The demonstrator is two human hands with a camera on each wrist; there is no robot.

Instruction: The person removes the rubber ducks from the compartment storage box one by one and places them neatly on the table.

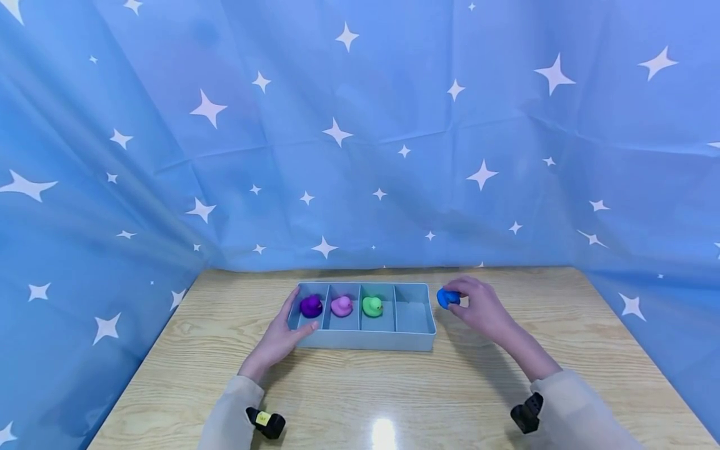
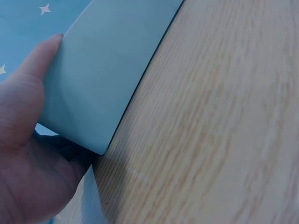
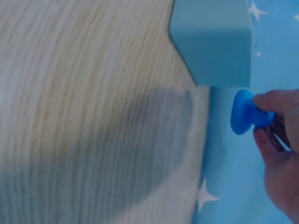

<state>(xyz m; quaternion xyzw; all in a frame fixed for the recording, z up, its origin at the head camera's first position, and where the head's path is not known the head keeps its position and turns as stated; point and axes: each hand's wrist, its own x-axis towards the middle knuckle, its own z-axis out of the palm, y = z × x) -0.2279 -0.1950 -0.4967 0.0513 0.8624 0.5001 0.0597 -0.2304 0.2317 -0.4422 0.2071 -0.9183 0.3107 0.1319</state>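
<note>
A blue-grey box (image 1: 365, 340) with several compartments in a row stands on the table. From the left, its compartments hold a purple rubber duck (image 1: 311, 306), a pink rubber duck (image 1: 341, 306) and a green rubber duck (image 1: 372, 306); the rightmost holds nothing. My left hand (image 1: 283, 337) grips the box's left end, thumb at the front wall and fingers along the side, as the left wrist view also shows. Just beyond the right end, my right hand (image 1: 480, 306) pinches a blue rubber duck (image 3: 243, 112) above the table, apart from the box.
The wooden table (image 1: 349, 394) runs back to a blue curtain (image 1: 394, 156) with white stars, which also hangs along both sides. A small black device with a yellow label (image 1: 265, 422) sits at the left cuff, and another black device (image 1: 527, 414) at the right.
</note>
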